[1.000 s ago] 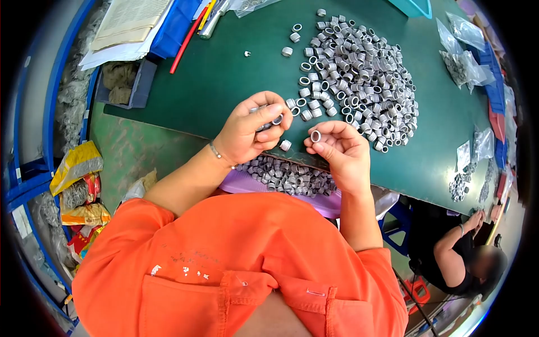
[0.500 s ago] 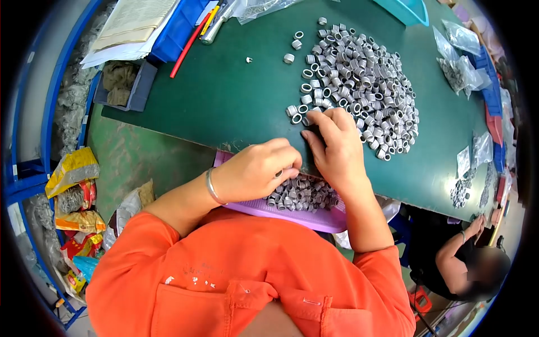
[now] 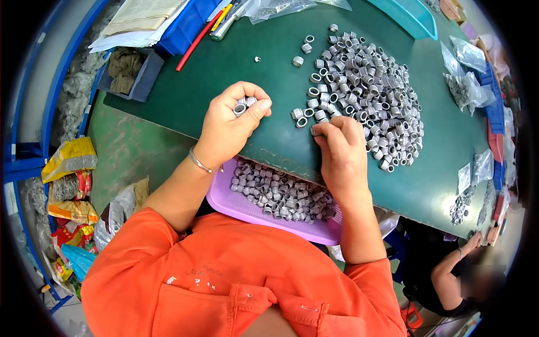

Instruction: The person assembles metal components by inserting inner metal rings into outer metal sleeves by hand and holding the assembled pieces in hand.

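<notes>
My left hand is closed around a few short grey metal rings, which show between the thumb and curled fingers above the table. My right hand is at the near edge of the pile, thumb and forefinger pinched on what looks like one metal ring, mostly hidden by the fingertips. A large pile of metal rings spreads over the green table. Below the table edge, against my body, a purple basket holds many more rings.
A red pen lies near a blue bin with papers. A grey bin holds cloth. At the back stands a turquoise basket. Plastic bags lie at right, and another person sits at lower right.
My left hand has moved up and away from over the purple basket, showing the rings in its grip and more of the basket. My right hand has shifted slightly down, fingers now pinched together.
</notes>
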Demonstrator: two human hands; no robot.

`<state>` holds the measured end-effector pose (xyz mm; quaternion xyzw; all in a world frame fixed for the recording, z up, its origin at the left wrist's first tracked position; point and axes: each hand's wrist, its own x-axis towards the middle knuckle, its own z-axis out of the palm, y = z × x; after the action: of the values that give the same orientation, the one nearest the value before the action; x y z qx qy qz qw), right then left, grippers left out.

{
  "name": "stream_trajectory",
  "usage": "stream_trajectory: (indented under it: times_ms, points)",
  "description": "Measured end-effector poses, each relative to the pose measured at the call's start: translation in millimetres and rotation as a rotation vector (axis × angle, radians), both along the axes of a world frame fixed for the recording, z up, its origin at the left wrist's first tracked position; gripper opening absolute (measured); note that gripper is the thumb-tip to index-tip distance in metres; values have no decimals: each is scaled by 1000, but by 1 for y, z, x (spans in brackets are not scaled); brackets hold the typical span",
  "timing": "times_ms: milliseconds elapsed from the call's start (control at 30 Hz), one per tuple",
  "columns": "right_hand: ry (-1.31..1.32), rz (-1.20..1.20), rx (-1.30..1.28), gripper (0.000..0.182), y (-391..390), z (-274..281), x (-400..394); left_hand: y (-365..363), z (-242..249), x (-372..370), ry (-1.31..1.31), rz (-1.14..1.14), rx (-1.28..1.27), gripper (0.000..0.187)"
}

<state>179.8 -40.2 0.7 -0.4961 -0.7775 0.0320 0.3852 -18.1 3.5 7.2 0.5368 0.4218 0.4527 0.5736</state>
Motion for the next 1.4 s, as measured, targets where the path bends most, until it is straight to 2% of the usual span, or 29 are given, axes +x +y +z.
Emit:
stream_trajectory:
  times_ms: [167,233,267,300,367,400,467,567,733,767,833,867,900,1067,1100,1167,1233,1300,1367,1400]
  points:
    - [-31,-41,-17,25,1,1,-3,0,-5,4,14,21,59,7]
    - [205,-3,-99,24,-1,2,-1,3,-2,5,-24,18,-9,7]
    - [450,5,-315,21,-8,8,-2,3,-2,5,-31,23,-6,7]
    - [729,67,-420,16,-10,7,-2,3,-2,3,-48,20,-16,7]
    - [1072,104,-731,14,-15,16,2,1,-4,2,-71,16,-33,7]
    - [1068,98,-732,14,-15,17,3,2,-4,2,-82,18,-32,7]
    - [1291,202,-855,16,-13,20,3,2,-3,3,-97,16,-30,8]
    - [1422,299,-941,18,-12,19,7,1,-2,2,-97,24,-36,8]
    - [1439,326,-922,20,-22,19,6,2,-3,2,-105,21,-23,9]
    - [1324,284,-887,18,-26,21,3,2,-3,1,-106,22,-23,9]
    - [731,212,-730,15,-34,24,4,2,-2,1,-103,6,-58,8]
    - [583,218,-676,15,-36,29,1,2,-3,1,-107,12,-57,8]
    - [495,267,-639,12,-35,33,-1,2,-3,2,-109,9,-54,8]
    - [80,-78,-105,14,-10,15,-3,2,-4,1,-93,-1,-29,8]
    - [30,-174,-127,17,-6,12,-5,2,-4,1,-101,0,-36,9]
    - [-116,-203,-140,21,-1,8,-4,2,-4,1,-115,5,-39,9]
    - [-139,-181,-133,23,-3,7,-2,2,-3,1,-105,11,-71,9]
    - [86,-144,-157,19,-5,4,1,2,-3,1,-107,15,-61,9]
    - [560,-63,-375,11,-12,9,2,2,-3,1,-111,17,-56,9]
    - [684,-43,-478,10,-14,13,1,2,-3,0,-105,10,-59,9]
